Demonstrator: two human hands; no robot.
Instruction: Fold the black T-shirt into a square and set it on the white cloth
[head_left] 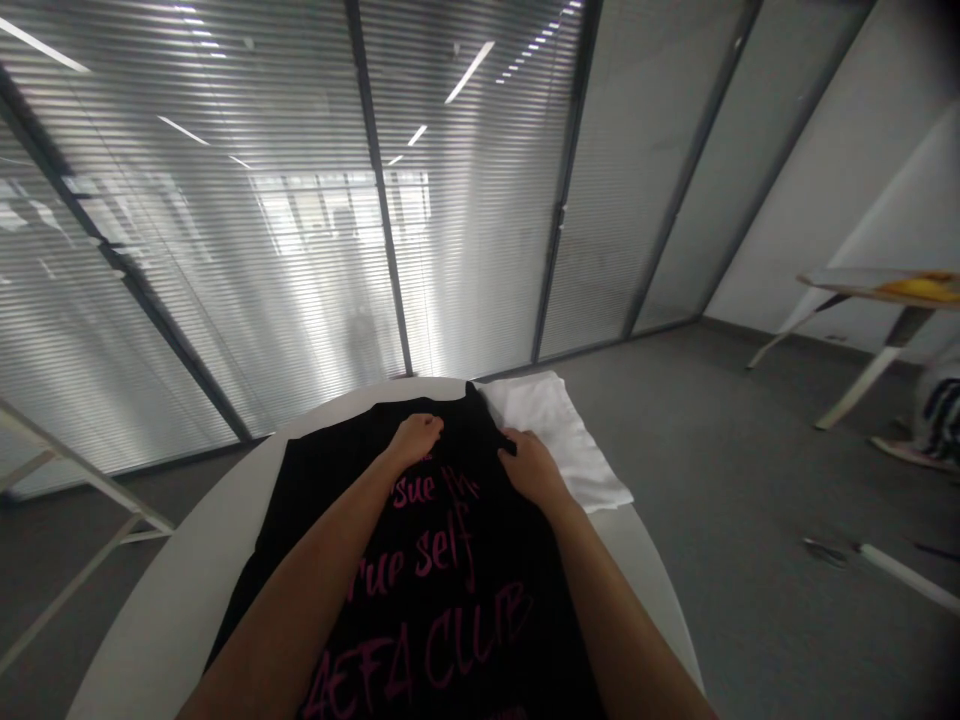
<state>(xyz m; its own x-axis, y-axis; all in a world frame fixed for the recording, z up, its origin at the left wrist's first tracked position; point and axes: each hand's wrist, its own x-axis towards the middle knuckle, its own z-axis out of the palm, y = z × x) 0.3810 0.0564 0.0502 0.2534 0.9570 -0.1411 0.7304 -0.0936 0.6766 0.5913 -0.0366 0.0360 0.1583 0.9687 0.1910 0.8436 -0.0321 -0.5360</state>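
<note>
1. The black shirt (420, 560) lies spread flat, print up, on the white table (172, 600), reaching to its far edge.
2. Judged from its lie, the spreading looks largely done; no fold shows yet.
3. The left hand (414, 438) rests on the shirt's far end, fingers curled, seemingly pinching cloth.
4. The right hand (531, 464) presses the far right edge, fingers bent over the fabric.
5. Both forearms reach forward, nearly parallel.
6. A white cloth (559, 435) lies just beside the right hand.

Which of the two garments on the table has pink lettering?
The black shirt under both hands; the white one beside it at its right is plain.
</note>
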